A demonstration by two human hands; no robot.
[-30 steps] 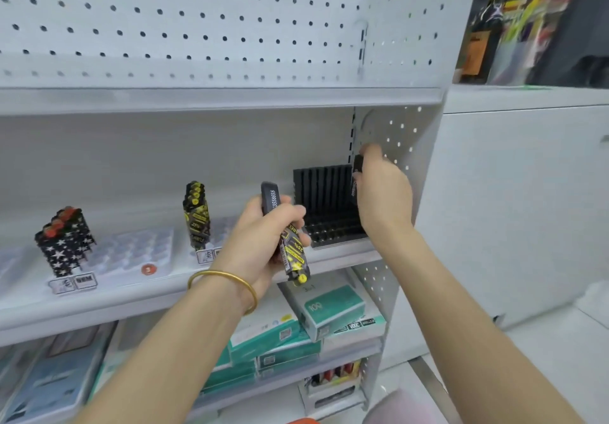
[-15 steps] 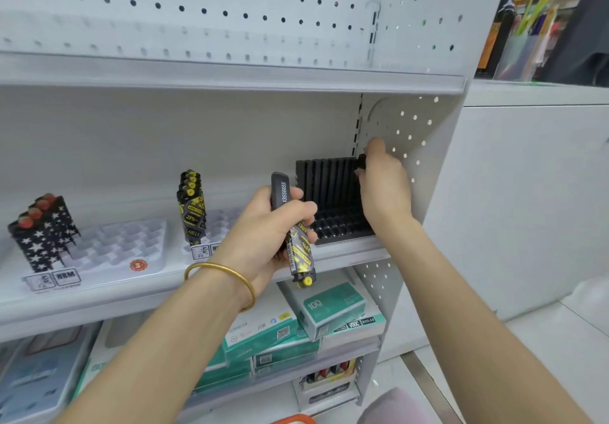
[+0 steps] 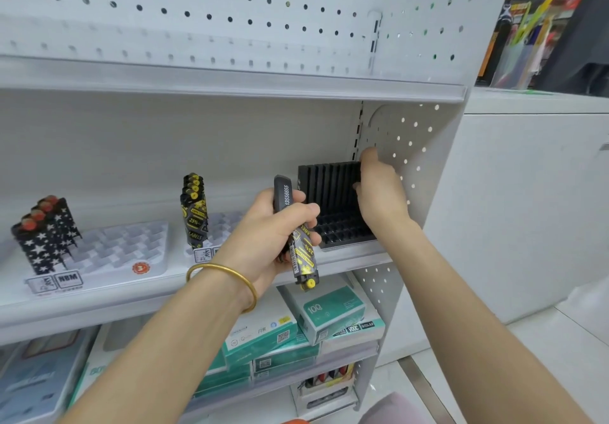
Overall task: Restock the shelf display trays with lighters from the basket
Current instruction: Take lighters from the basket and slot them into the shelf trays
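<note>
the left hand (image 3: 280, 229) clenches a small bunch of lighters (image 3: 304, 252) in front of the shelf edge (image 3: 131, 295), just left of the black tray (image 3: 329, 192). the right hand (image 3: 379, 192) sits at the tray's rear right corner, close against the perforated side panel (image 3: 418, 146); what its curled fingers hold cannot be told. the slots to its left lie open.

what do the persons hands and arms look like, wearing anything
Both forearms are bare, no sleeves in view. Neither the left hand nor the right hand wears a glove, and no rings show. The only thing worn is a thin, smooth gold-coloured bangle on the left wrist; the right wrist is bare.
</note>
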